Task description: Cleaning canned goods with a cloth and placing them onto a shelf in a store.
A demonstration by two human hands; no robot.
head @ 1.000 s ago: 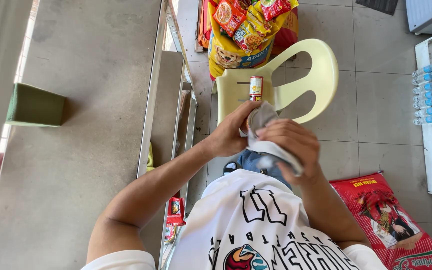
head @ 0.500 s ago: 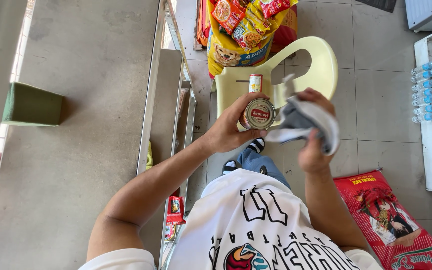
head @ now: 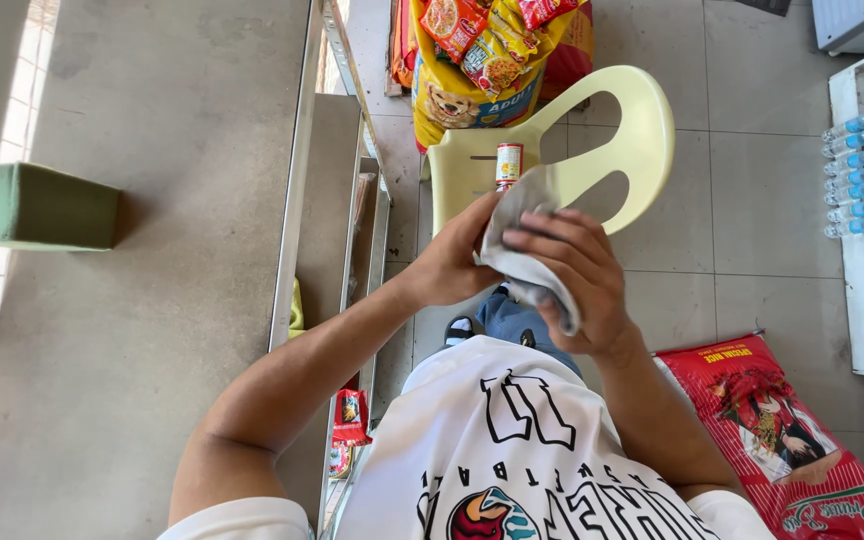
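Nearest, right hand spread over a crumpled grey cloth, fingers pressing it against something hidden beneath. Left hand curled closed around that covered item from the other side; what it grips cannot be told. Beyond, on a pale yellow plastic chair, a small red-labelled can standing upright. Farther, bright yellow pet-food sacks.

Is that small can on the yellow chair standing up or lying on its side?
Upright. The small can stands on the seat of the pale yellow plastic chair, its round top facing up, just beyond the hands.
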